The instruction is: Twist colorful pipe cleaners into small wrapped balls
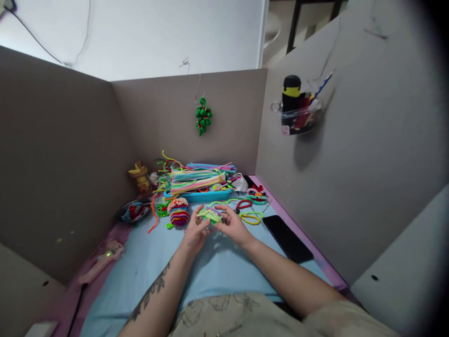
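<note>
Grey cardboard partition walls (63,154) box in your light blue table mat (217,271). At its far end lies a bright heap of pipe cleaners (196,180). Mid-mat, your left hand (194,231) and right hand (233,227) pinch a small yellow-green pipe-cleaner piece (210,216) between them.

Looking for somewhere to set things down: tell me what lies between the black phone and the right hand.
In the head view, only bare light-blue mat separates the black phone from the right hand.
</note>
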A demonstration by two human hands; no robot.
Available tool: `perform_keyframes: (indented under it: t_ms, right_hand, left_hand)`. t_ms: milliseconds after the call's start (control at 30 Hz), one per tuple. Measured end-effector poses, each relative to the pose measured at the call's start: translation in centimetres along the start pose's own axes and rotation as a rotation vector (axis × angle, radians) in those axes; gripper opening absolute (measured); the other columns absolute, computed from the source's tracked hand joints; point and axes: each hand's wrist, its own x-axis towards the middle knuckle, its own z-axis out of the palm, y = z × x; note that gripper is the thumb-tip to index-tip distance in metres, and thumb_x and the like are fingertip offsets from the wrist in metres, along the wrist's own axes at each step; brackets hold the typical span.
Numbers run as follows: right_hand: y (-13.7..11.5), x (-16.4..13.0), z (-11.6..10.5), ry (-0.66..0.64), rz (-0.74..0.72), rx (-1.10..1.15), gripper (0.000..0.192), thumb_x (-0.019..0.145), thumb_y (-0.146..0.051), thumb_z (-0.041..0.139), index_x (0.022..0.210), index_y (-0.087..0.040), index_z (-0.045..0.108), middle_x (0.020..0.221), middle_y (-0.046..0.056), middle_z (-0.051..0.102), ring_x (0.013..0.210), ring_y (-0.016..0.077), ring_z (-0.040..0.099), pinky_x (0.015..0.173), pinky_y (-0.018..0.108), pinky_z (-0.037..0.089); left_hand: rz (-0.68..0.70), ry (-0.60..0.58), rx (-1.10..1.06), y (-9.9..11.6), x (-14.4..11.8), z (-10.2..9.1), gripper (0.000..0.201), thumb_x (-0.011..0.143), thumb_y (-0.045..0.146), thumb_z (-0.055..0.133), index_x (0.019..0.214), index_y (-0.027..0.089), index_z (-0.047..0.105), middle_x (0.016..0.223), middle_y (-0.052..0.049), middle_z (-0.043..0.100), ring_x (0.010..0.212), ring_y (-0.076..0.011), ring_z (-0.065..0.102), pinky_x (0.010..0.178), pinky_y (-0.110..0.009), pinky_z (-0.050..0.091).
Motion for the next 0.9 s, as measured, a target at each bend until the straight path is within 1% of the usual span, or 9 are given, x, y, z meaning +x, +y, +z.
perform_keyframes:
  t_ms: [100,133,200,300,467,567,633,733,900]
  right_hand:
    - [-0.1,0.1,-0.5,0.073,-0.09,-0.273,0.044,0.069,-0.018,0.063,0.11,-0.022,0.049,0.102,0.004,0.06,0.091,0.0174,0.057,0.082,0.031,0.043]
    - [-0.2,0.2,-0.7,0.071,-0.113,-0.347,0.043,0.068,-0.017,0.062,0.109,-0.022,0.05,0.103,0.004,0.06,0.091,0.0173,0.056,0.083,0.031,0.043]
    - [-0.1,0.3,-1.0,0.03,-0.128,-0.424,0.042,0.068,-0.014,0.059,0.108,-0.021,0.051,0.103,0.003,0.059,0.09,0.0169,0.056,0.082,0.031,0.042]
    - [0.0,0.3,-1.2,-0.027,-0.121,-0.427,0.041,0.067,-0.011,0.055,0.106,-0.021,0.051,0.099,0.002,0.059,0.087,0.0162,0.056,0.079,0.029,0.042]
    - [0.1,0.4,-1.4,-0.082,-0.041,-0.262,0.041,0.064,-0.009,0.055,0.102,-0.022,0.05,0.089,0.0,0.059,0.078,0.0144,0.056,0.068,0.025,0.042]
    - [0.2,0.7,-1.7,-0.099,0.094,-0.103,0.033,0.067,-0.019,0.06,0.099,-0.021,0.051,0.071,-0.004,0.056,0.059,0.0106,0.051,0.056,0.022,0.038]
    - [0.4,1.0,-1.8,-0.058,0.156,-0.097,0.018,0.07,-0.028,0.061,0.083,-0.018,0.055,0.061,-0.004,0.052,0.052,0.0089,0.046,0.051,0.021,0.033]
    - [0.5,1.3,-1.9,-0.041,0.195,-0.183,0.025,0.071,-0.036,0.061,0.06,-0.015,0.054,0.052,-0.003,0.049,0.048,0.0079,0.041,0.048,0.021,0.03]
    - [0.4,1.3,-1.9,-0.058,0.225,-0.223,0.023,0.069,-0.033,0.061,0.057,-0.015,0.053,0.049,-0.004,0.048,0.046,0.0074,0.039,0.047,0.021,0.028]
  left_hand:
    - [0.363,0.222,0.359,0.3,0.2,-0.4,0.044,0.067,0.032,0.071,0.107,0.024,0.053,0.113,-0.007,0.052,0.105,-0.0206,0.052,0.086,-0.034,0.043]
    - [0.472,0.226,0.513,0.5,0.2,-0.5,0.031,0.068,0.031,0.07,0.095,0.022,0.059,0.107,-0.006,0.055,0.104,-0.0209,0.051,0.09,-0.035,0.041]
    - [0.571,0.12,0.721,0.9,0.2,-0.7,0.012,0.072,0.03,0.066,0.079,0.021,0.064,0.091,-0.005,0.06,0.096,-0.0207,0.054,0.089,-0.036,0.04]
    - [0.516,0.006,0.785,1.3,0.1,-0.6,0.009,0.075,0.028,0.062,0.078,0.022,0.067,0.084,-0.005,0.064,0.086,-0.0204,0.056,0.083,-0.033,0.042]
    - [0.34,-0.019,0.699,1.4,0.1,-0.4,0.011,0.073,0.028,0.064,0.079,0.02,0.068,0.078,-0.004,0.065,0.074,-0.0181,0.057,0.072,-0.028,0.043]
    - [0.34,-0.026,0.725,1.3,0.1,-0.3,0.009,0.071,0.027,0.065,0.076,0.02,0.067,0.076,-0.003,0.065,0.072,-0.0168,0.055,0.068,-0.026,0.042]
    - [0.358,-0.059,0.793,1.0,0.1,-0.4,0.007,0.073,0.026,0.063,0.074,0.021,0.067,0.074,-0.003,0.065,0.07,-0.0162,0.054,0.067,-0.026,0.041]
    - [0.374,-0.106,0.847,0.5,-0.1,-0.4,0.009,0.075,0.025,0.06,0.077,0.021,0.068,0.075,-0.003,0.065,0.069,-0.016,0.054,0.068,-0.026,0.042]
    - [0.375,-0.145,0.835,0.3,-0.3,-0.2,0.01,0.075,0.026,0.061,0.079,0.021,0.068,0.077,-0.005,0.065,0.071,-0.0171,0.055,0.07,-0.027,0.042]
